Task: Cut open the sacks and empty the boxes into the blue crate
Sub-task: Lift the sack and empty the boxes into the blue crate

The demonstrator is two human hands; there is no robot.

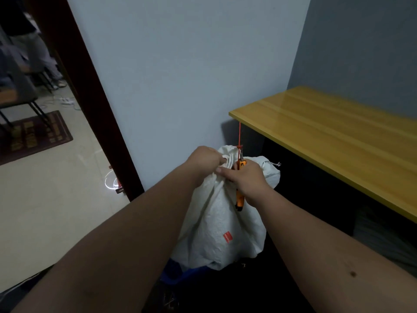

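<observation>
Head view: left hand point(206, 160) bunches the sack point(222, 224) neck; right hand point(247, 177) grips orange cutters point(240, 188) at the red tie point(239, 146). Blades risk nicking nearby fingers.

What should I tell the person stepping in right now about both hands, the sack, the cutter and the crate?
Left hand: grips the gathered neck of the white sack.
Right hand: holds the orange cutter, its tip up at the red tie round the neck.
The sack stands over the blue crate, beside the yellow table; a second sack sits behind it.
Done: sack positioned, cutter at the tie.
Left: cut it open, empty the boxes into the crate, then the other sack.
</observation>
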